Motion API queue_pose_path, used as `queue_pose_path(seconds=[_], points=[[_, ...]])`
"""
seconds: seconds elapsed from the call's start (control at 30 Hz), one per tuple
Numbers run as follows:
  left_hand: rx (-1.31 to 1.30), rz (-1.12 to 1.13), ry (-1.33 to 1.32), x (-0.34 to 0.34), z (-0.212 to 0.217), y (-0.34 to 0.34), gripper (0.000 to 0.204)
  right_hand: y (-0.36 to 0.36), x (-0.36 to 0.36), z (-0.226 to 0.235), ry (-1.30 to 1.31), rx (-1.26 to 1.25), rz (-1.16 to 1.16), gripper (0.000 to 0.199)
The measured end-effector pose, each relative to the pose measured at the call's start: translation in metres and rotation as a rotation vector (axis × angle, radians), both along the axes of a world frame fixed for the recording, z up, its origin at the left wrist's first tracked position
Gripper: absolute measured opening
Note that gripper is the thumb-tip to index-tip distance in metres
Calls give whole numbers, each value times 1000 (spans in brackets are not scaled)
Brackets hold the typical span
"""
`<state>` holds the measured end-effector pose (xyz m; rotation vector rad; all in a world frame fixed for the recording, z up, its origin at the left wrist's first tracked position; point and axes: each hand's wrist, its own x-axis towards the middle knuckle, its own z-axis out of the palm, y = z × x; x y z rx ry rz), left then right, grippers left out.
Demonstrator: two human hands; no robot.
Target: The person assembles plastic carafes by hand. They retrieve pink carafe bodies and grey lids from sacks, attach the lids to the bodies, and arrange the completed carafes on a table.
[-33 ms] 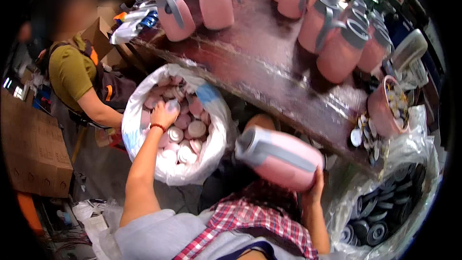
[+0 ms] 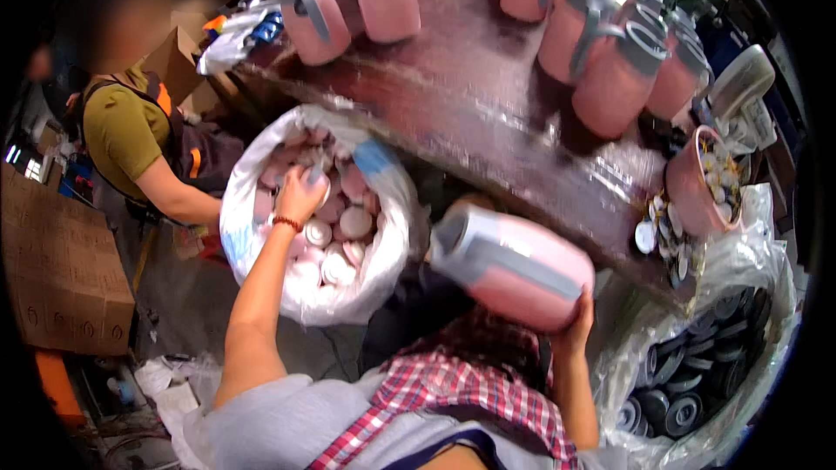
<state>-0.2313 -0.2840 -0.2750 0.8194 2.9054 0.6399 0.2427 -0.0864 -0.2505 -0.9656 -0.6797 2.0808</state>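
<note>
My left hand (image 2: 300,197), a beaded bracelet at its wrist, reaches into a white plastic-lined container (image 2: 233,226). Its fingers are closed on a pale lid (image 2: 316,177), partly hidden and blurred. Around it lie many pink and white round lids (image 2: 355,222). My right hand (image 2: 576,326) grips the base end of a pink jug (image 2: 522,274) with a grey handle. This jug lies tilted on its side above my lap, its grey-rimmed mouth pointing left toward the container.
Pink jugs with grey handles (image 2: 387,0) stand on the dark red table (image 2: 470,61). A pink bucket (image 2: 688,187) of small parts sits at its right corner, above a plastic-lined bag (image 2: 610,374) of dark round parts. A co-worker (image 2: 131,135) sits at left, near cardboard boxes (image 2: 65,270).
My left hand has risen slightly with the pale lid in its fingers. The jug in my right hand has shifted a little to the right. The view has moved slightly.
</note>
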Motion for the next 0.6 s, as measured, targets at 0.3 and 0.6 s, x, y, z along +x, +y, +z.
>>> queue_pose_path(seconds=[0.3, 0.6], points=[[876, -510, -700, 189, 132, 73, 54, 51, 4, 17, 134, 603, -82, 42], [871, -595, -752, 219, 148, 103, 45, 39, 35, 10, 128, 872, -180, 62]])
